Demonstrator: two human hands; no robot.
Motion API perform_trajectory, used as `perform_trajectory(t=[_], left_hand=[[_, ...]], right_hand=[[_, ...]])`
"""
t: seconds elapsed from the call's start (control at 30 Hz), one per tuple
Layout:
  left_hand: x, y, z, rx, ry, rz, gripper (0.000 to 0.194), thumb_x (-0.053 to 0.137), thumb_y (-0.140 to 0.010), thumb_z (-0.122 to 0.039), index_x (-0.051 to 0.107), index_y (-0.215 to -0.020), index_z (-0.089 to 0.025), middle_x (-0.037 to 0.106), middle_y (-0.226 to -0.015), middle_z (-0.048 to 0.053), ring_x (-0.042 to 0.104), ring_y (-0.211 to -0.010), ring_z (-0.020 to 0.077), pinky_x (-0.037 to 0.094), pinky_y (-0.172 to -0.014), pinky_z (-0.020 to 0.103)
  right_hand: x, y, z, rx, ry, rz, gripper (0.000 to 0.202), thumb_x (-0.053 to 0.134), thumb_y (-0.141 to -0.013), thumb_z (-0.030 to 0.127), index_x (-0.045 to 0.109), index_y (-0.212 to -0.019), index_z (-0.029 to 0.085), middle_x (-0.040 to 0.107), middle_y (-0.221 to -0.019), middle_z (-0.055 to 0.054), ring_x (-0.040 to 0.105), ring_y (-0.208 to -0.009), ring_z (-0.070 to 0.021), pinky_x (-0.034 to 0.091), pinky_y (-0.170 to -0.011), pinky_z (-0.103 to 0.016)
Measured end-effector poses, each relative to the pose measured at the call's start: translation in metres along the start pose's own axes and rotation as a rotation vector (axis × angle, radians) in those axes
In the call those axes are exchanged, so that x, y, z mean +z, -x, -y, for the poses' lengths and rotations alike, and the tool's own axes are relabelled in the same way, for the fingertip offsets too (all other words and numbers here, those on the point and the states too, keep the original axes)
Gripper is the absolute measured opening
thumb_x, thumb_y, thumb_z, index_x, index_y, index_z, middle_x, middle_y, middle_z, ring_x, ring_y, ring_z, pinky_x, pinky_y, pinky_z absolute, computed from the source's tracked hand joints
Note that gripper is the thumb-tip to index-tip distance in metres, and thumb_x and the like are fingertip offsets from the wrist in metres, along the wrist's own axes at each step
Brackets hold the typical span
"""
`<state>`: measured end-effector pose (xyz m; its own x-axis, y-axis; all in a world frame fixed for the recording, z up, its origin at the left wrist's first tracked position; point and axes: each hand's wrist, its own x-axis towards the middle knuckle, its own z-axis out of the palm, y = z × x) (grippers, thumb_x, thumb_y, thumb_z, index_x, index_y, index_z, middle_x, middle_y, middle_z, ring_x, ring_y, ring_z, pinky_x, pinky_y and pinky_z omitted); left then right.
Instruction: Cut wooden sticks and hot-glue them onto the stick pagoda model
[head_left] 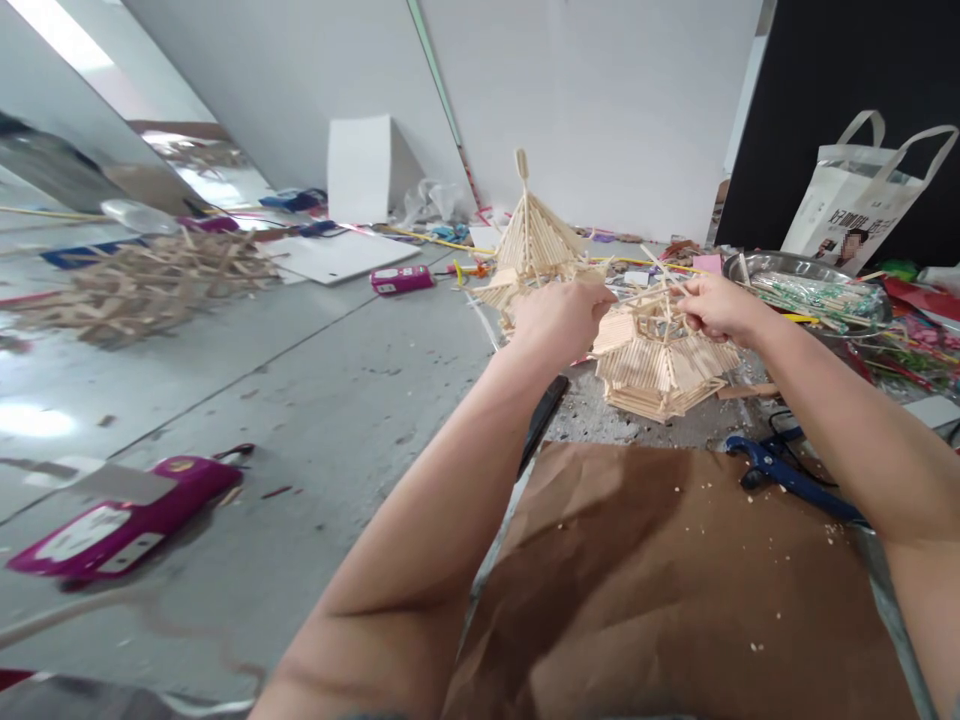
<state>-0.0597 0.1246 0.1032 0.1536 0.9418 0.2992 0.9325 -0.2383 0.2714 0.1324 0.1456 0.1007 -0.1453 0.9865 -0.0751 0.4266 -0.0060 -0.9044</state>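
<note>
A wooden stick model (664,365) with flared, roof-like sides rests at the middle right, just beyond the brown paper. Above its left side is my left hand (562,315), fingers closed at a thin stick. My right hand (716,308) pinches a thin wooden stick (660,268) above the model's right side. Behind my left hand rises a pointed stick tower (527,235) with a looped tip; its lower part is partly hidden by that hand.
Brown paper (675,580) covers the near surface. A blue hot glue gun (795,480) lies at right, below a metal bowl (810,290) of sticks. Purple devices (127,520) and a stick pile (157,285) are left. A white bag (855,210) stands back right.
</note>
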Motion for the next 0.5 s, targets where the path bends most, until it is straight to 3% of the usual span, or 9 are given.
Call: perform_trajectory(t=[0.23,0.5], left_hand=[[-0.0006,0.0010,-0.0022,-0.005,0.009,0.001,0.028,0.046,-0.083,-0.028,0.071,-0.096,-0.026,0.070,-0.092,0.008,0.061,-0.089,0.0275,0.044,-0.077,0.039],[-0.0027,-0.0007,-0.0022,-0.025,-0.022,-0.010,0.027,0.047,-0.081,-0.026,0.072,-0.091,-0.025,0.069,-0.086,0.010,0.061,-0.086,0.0282,0.043,-0.073,0.039]], right_hand=[[0.0002,-0.0014,-0.0026,-0.029,0.035,-0.038,0.032,0.049,-0.070,0.005,0.061,-0.098,0.015,0.043,-0.035,0.008,0.021,-0.021,-0.0051,0.012,-0.027,-0.020],[-0.0002,-0.0100,-0.0092,-0.103,0.106,-0.059,0.020,0.054,-0.070,0.008,0.066,-0.085,0.014,0.046,-0.037,0.005,0.022,-0.023,-0.0031,0.014,-0.027,-0.020]])
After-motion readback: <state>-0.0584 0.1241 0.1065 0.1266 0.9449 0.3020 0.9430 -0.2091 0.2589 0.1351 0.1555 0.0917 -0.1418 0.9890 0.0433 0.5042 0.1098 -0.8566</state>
